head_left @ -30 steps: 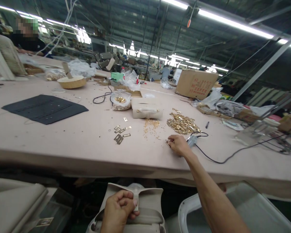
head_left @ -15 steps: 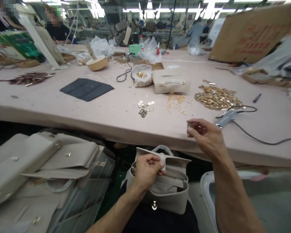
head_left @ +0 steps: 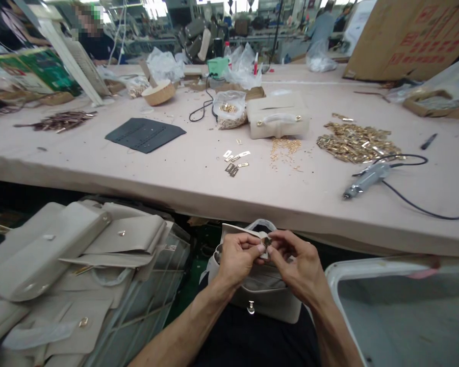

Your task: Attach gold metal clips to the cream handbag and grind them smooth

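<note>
A beige handbag point(head_left: 272, 305) rests open on my lap, with a small metal clasp point(head_left: 251, 307) on its front and a wrapped handle point(head_left: 260, 224) at the back. My left hand point(head_left: 237, 257) is closed, pinching the bag's flap tab near the flap edge. Against that same tab, my right hand point(head_left: 296, 260) is closed on a small dark metal plate point(head_left: 266, 241). Fingertips of both hands meet there and partly hide the plate and tab.
On the table lie a grey electric screwdriver point(head_left: 367, 181), a heap of gold hardware point(head_left: 357, 141), metal plates point(head_left: 235, 162), another beige bag point(head_left: 277, 118) and a black panel point(head_left: 145, 134). Beige bags point(head_left: 72, 244) are piled at left; a white bin point(head_left: 386, 300) stands at right.
My right hand has come down and left from above the table edge, bringing the small plate to the flap tab. My left hand keeps its pinch. The view has shifted slightly.
</note>
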Tool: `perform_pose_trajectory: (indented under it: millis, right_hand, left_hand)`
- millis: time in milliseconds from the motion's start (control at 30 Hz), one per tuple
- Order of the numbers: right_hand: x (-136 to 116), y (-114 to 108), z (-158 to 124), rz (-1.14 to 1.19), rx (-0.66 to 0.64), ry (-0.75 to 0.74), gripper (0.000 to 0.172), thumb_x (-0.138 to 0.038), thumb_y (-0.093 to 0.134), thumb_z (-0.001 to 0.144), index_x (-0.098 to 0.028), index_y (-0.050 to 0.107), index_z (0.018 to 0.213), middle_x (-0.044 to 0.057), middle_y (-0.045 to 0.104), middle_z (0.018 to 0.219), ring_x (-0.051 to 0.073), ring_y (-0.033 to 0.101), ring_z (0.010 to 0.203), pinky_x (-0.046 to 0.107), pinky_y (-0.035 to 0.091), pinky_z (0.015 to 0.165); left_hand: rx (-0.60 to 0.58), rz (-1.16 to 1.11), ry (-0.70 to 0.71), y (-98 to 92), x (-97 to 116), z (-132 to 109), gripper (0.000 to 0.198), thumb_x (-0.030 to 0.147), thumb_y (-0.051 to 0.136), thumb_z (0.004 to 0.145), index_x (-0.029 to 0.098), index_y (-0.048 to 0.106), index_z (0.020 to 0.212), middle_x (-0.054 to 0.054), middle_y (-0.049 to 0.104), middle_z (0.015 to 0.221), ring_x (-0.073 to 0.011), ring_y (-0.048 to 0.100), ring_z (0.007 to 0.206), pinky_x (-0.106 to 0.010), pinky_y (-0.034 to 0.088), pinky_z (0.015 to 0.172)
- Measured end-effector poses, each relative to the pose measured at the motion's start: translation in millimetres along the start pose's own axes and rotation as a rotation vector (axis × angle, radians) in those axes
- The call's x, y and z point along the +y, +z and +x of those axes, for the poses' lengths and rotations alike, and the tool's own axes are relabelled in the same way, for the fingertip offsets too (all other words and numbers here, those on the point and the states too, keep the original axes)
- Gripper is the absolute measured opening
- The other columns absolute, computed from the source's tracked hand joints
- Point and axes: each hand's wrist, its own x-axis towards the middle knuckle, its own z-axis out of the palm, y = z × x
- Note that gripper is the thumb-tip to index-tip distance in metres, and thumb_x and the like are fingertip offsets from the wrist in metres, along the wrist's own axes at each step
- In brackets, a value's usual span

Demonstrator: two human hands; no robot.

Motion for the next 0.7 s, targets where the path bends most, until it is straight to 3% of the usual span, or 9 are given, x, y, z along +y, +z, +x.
perform_pose_trajectory:
  millis: [100, 333, 700]
  right_hand:
    - [1, -3, -2, -0.033, -0.024, -0.033, 0.024, -0.023, 0.066, 0.087, -0.021, 0.071, 0.111, 0.002, 0.067, 0.083, 0.015, 0.062, 0.068, 0.026, 0.050, 0.060]
    - [1, -4, -3, 0.351, -0.032, 0.109, 0.036, -0.033, 0.075, 0.086, -0.021, 0.068, 0.119, 0.002, 0.062, 0.085, 0.016, 0.066, 0.062, 0.028, 0.056, 0.056]
    - [3, 7, -7, 0.290, 0.054, 0.107, 0.029, -0.036, 0.080, 0.083, -0.017, 0.072, 0.104, 0.004, 0.067, 0.076, 0.014, 0.062, 0.055, 0.023, 0.051, 0.049]
  left_hand:
    - [-0.003, 0.010, -0.002, -1.2, 0, -2, 0.025, 0.025, 0.089, 0.060, 0.008, 0.076, 0.073, -0.009, 0.075, 0.071, -0.0154, 0.069, 0.056, -0.024, 0.061, 0.054]
    - [-0.029, 0.061, 0.005, -4.8, 0, -8, 0.024, 0.024, 0.087, 0.064, 0.006, 0.076, 0.077, -0.012, 0.076, 0.075, -0.0170, 0.070, 0.059, -0.024, 0.061, 0.055]
    - [-0.066, 0.083, -0.012, -8.2, 1, -9, 0.023, 0.022, 0.083, 0.067, 0.005, 0.078, 0.081, -0.012, 0.075, 0.074, -0.0171, 0.070, 0.059, -0.027, 0.063, 0.060]
